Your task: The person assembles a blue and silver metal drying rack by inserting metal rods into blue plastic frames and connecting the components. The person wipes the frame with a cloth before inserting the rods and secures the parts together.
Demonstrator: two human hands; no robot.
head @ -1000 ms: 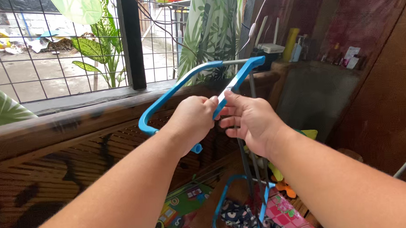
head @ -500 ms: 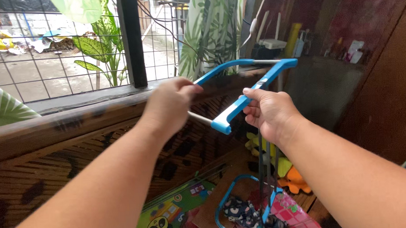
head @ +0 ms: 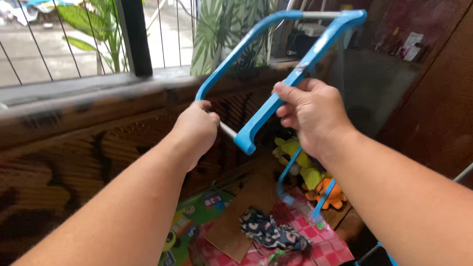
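Head view, both arms outstretched, left hand (head: 197, 126), right hand (head: 312, 112) gripping blue frame (head: 277, 95)

Both forearms come into the head view bare from the lower edge up to the wrists, with no sleeve, watch, band or glove on either. The left hand (head: 196, 126) is broad, its knuckles rounded and its fingers short and thick. The right hand (head: 312, 112) is likewise bare and ringless, with short trimmed nails on the fingers and a wide, fleshy back running into a stout wrist.
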